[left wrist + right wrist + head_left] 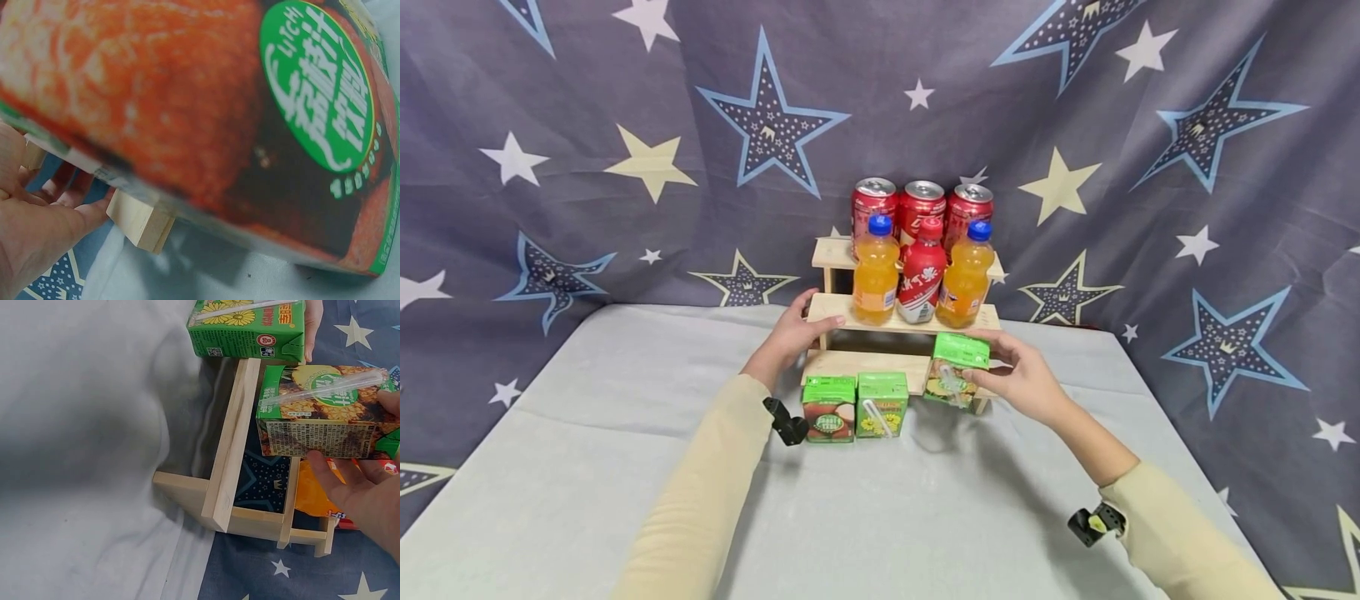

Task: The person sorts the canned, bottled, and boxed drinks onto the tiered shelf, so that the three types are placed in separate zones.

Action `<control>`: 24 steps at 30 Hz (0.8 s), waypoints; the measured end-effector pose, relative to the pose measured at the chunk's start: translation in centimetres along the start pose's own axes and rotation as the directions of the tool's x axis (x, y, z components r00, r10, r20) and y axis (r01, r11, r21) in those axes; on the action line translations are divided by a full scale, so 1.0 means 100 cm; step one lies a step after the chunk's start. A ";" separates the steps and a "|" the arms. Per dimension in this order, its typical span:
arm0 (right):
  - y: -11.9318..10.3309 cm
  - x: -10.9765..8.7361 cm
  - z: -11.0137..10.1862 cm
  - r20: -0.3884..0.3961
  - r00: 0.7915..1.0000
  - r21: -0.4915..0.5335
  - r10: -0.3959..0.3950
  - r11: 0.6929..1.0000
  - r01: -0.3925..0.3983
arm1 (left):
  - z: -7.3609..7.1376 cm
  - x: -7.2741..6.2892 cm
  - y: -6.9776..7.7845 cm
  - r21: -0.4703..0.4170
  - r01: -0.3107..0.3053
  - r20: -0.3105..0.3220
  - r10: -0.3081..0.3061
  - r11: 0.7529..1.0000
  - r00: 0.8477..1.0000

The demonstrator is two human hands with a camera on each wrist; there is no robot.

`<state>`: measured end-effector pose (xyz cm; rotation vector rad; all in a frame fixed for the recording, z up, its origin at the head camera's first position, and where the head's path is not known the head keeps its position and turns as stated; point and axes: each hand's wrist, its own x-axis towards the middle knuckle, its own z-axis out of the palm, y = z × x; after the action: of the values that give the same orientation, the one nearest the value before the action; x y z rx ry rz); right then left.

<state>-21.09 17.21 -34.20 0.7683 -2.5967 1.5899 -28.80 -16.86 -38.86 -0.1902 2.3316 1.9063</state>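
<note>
My right hand (1026,379) pinches a green pineapple juice box (957,367) with a straw on its front. In the head view this box overlaps the right end of the bottom tier; in the right wrist view its printed side faces the camera. At the left end of the stepped wooden shelf (865,364), my left hand (790,333) grips the middle tier, thumb on top. Below that hand, a litchi juice box (829,410) stands on the table before the shelf. Beside it is a chrysanthemum-patterned juice box (882,406) with a straw.
Several red cans, including a can (875,200), line the top tier. The middle tier bears two orange drink bottles, one a blue-capped bottle (876,271), with a red bottle (921,275) between them. A star-patterned curtain (925,133) hangs behind the white-covered table (880,517).
</note>
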 end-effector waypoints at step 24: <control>0.003 0.037 0.026 -0.007 1.000 0.070 0.005 0.998 -0.004 | 0.000 -0.001 0.001 -0.009 -0.004 0.006 0.004 1.000 1.000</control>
<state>-23.84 13.67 -34.80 0.7598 -2.5520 1.6899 -28.74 -16.80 -38.79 -0.1798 2.3223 1.9163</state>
